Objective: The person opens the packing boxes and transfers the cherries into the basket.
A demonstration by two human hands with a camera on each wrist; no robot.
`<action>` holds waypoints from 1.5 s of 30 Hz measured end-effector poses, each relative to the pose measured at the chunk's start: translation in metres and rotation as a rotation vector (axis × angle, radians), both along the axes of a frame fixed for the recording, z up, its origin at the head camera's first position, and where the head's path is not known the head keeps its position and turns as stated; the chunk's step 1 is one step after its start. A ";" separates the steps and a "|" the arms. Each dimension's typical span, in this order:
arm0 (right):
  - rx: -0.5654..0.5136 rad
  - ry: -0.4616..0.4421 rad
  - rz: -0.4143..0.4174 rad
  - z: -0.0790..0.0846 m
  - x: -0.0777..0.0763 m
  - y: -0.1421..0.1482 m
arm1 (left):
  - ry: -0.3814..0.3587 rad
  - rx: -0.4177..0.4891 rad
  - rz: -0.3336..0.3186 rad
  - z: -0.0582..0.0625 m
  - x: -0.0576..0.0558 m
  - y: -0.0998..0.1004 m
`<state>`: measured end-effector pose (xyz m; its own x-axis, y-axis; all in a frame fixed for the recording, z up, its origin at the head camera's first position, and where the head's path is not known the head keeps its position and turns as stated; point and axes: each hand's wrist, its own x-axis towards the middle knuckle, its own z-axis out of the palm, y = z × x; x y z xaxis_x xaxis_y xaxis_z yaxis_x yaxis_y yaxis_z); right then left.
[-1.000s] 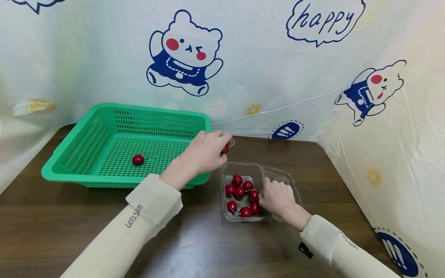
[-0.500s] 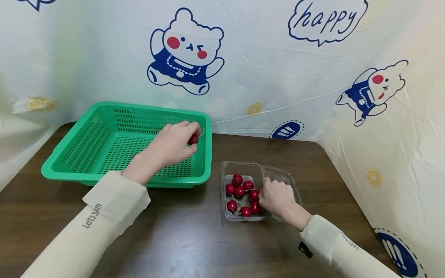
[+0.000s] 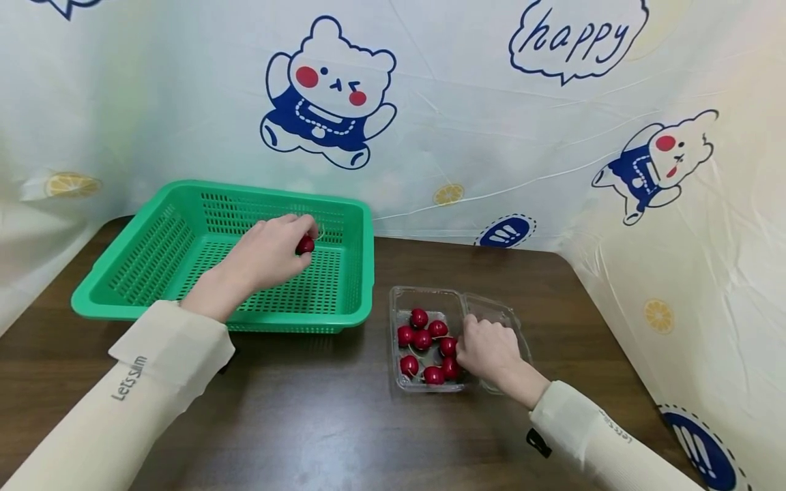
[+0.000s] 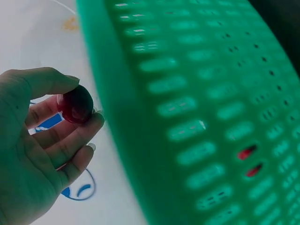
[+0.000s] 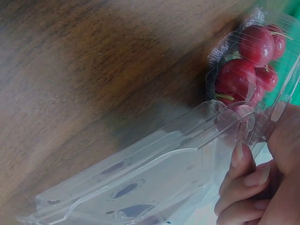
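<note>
Between thumb and fingers, my left hand (image 3: 260,254) pinches a dark red cherry (image 3: 305,245) with a thin stem. The hand hangs over the green slotted basket (image 3: 307,319) in the head view; the left wrist view shows the cherry (image 4: 77,104) beside the basket's rim. My right hand (image 3: 491,351) grips the clear plastic clamshell box (image 3: 396,307) at the edge where its tray meets the opened lid (image 5: 140,173). Several cherries (image 3: 422,339) lie in the tray. Through the basket's slots shows a bit of red (image 4: 247,152); my left hand and arm hide that spot in the head view.
The basket and box stand on a dark brown wooden table (image 3: 344,423), the box to the right. Behind and to the right hangs a pale printed curtain (image 3: 454,123) with cartoon bears, close to the table's back edge.
My left hand has carried the cherry leftward, from beside the box to over the basket, passing in front of the cherry lying there. My right hand stays on the box.
</note>
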<state>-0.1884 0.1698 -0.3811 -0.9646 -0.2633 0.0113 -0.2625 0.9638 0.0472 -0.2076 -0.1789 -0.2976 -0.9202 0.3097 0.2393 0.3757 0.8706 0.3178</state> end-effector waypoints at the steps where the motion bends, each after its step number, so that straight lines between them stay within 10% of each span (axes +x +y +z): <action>1: -0.001 0.001 0.000 0.000 0.000 0.000 | -0.005 -0.005 -0.001 -0.001 0.000 -0.002; 45: 0.013 0.005 0.004 0.001 0.001 -0.001 | -0.255 -0.147 0.109 -0.040 -0.007 -0.052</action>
